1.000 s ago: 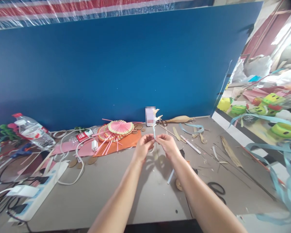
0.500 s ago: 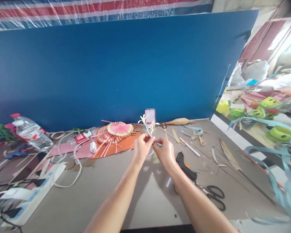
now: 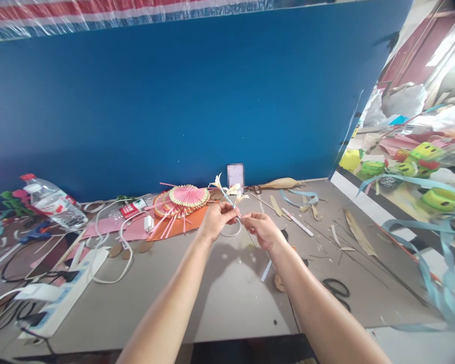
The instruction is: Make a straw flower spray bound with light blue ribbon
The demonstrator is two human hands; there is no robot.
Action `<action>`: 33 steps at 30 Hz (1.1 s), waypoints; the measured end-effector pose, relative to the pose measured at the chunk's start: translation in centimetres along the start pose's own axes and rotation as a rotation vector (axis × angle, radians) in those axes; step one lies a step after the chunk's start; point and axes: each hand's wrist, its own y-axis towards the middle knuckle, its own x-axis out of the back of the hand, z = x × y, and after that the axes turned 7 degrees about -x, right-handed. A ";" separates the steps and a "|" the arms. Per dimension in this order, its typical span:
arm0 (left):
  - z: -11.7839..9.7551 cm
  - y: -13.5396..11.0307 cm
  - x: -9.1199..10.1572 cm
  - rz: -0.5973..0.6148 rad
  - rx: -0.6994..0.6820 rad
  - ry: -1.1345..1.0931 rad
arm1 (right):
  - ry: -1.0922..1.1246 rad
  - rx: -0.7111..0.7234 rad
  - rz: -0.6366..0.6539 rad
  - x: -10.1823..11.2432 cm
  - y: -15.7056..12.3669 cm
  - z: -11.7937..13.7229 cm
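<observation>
Near the middle of the table, my left hand [image 3: 219,221] is closed on the stem of a small spray of cream flowers [image 3: 233,190]. The blooms stand above my fingers, on stems with a pale blue wrap. Close beside it, my right hand [image 3: 262,227] pinches thumb and forefinger together at the lower part of the spray. What lies between those fingertips is too small to make out. A thin dark line hangs below them. Under my right forearm, a black glue gun is mostly hidden, and black-handled scissors [image 3: 336,288] lie to its right.
A blue panel [image 3: 197,101] closes off the back, with a phone-like screen [image 3: 235,176] before it. Pink paper fans [image 3: 188,198], a plastic bottle [image 3: 55,202] and a power strip [image 3: 66,293] with cables lie left. Dried husks [image 3: 358,232] and blue ribbon [image 3: 445,263] lie right.
My hands have drawn slightly apart and lower, and the flowers have tilted and spread more to the sides. My right forearm now covers most of the glue gun. The view has shifted slightly.
</observation>
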 end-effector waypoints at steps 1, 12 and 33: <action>0.0 0.1 0.2 0.024 0.005 -0.014 | 0.016 -0.031 0.034 0.1 0.0 0.0; 0.8 -0.7 -0.2 0.004 0.111 -0.255 | 0.206 -0.173 0.149 -0.5 -0.5 -0.1; 0.7 -1.1 -1.3 -0.076 0.039 -0.079 | -0.243 0.371 -0.245 -0.1 -0.6 -0.1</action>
